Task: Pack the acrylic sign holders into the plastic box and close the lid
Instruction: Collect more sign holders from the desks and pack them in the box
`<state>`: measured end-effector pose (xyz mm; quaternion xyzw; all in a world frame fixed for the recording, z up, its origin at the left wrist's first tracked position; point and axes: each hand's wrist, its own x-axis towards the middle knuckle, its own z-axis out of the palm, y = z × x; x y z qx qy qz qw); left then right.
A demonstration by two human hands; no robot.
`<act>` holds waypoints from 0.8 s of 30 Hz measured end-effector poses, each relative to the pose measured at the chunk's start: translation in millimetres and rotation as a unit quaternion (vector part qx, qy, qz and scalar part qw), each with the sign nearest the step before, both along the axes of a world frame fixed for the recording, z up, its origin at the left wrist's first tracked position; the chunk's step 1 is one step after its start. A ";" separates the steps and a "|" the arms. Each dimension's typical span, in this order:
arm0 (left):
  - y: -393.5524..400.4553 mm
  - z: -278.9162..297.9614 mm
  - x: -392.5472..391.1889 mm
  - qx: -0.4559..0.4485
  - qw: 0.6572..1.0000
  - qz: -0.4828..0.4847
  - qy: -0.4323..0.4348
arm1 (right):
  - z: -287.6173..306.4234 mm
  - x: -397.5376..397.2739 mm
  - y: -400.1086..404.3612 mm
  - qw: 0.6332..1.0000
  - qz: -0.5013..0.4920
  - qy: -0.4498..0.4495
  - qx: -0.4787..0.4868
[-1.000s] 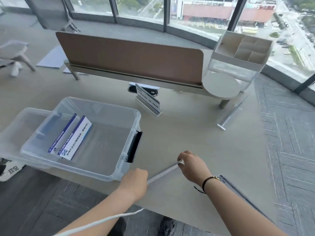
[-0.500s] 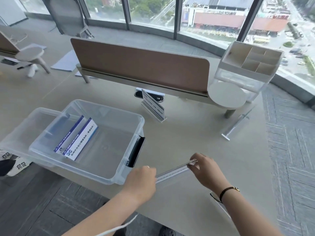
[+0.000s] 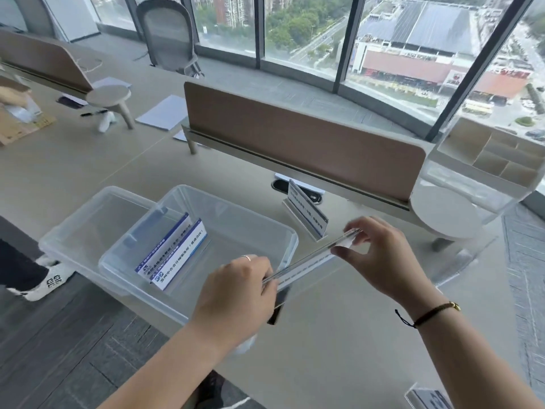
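Observation:
A clear plastic box (image 3: pixel 292 240) stands open at the desk's near left, its clear lid (image 3: pixel 88 219) lying under its left side. Two acrylic sign holders with blue-and-white cards (image 3: pixel 177 255) lean inside it. I hold a third acrylic sign holder (image 3: pixel 309 265) edge-on above the box's right rim: my left hand (image 3: pixel 239 293) grips its near end, my right hand (image 3: pixel 383 258) pinches its far end. Another sign holder (image 3: pixel 309 215) stands on the desk behind. A clear holder (image 3: pixel 469 261) lies at the right, and one more (image 3: pixel 427 398) shows at the bottom right edge.
A brown desk divider (image 3: pixel 295 143) runs across the back. A white organiser (image 3: pixel 495 160) on a round stand sits at the far right. Another person's shoe (image 3: pixel 47 283) is on the floor at left. Windows lie beyond, with an office chair (image 3: pixel 168 36).
Both hands have lifted the sign holder off the desk and carried it up and left, over the box's right rim. The camera has tilted up.

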<state>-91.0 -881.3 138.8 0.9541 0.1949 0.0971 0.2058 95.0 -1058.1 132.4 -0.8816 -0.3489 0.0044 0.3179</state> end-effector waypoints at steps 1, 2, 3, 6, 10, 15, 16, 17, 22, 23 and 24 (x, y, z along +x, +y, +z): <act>13.9 3.9 -4.8 -0.001 1.000 0.005 -0.006 | 4.7 -1.3 16.6 1.000 0.009 -0.006 0.000; 28.7 6.5 -9.6 -0.002 1.000 0.009 -0.009 | 7.1 -2.4 33.7 1.000 0.020 -0.010 -0.002; 43.3 8.2 -14.1 -0.001 1.000 0.016 -0.010 | 8.3 -3.6 50.9 0.999 0.030 -0.011 -0.007; 85.0 3.7 -26.3 -0.019 0.999 0.044 0.016 | 2.2 -7.5 102.2 0.998 0.065 -0.004 -0.028; 126.0 -20.3 -38.0 -0.025 0.993 0.079 0.079 | -19.8 -13.4 160.1 0.992 0.102 0.008 -0.072; 151.1 -66.8 -40.4 -0.088 0.978 0.092 0.163 | -63.4 -14.5 201.7 0.982 0.118 0.063 -0.136; 153.6 -75.7 -39.5 -0.099 0.975 0.087 0.177 | -71.7 -13.9 208.0 0.979 0.117 0.073 -0.149; 155.6 -83.8 -38.3 -0.105 0.973 0.080 0.190 | -80.0 -13.3 213.7 0.977 0.116 0.081 -0.159; 168.4 -110.1 -25.5 -0.083 0.957 0.046 0.274 | -118.7 -13.2 239.3 0.966 0.107 0.130 -0.196; 171.9 -112.4 -22.1 -0.073 0.952 0.038 0.293 | -124.8 -13.4 244.3 0.964 0.103 0.137 -0.203; 175.3 -114.3 -19.0 -0.068 0.948 0.030 0.310 | -130.2 -13.5 249.5 0.962 0.101 0.140 -0.210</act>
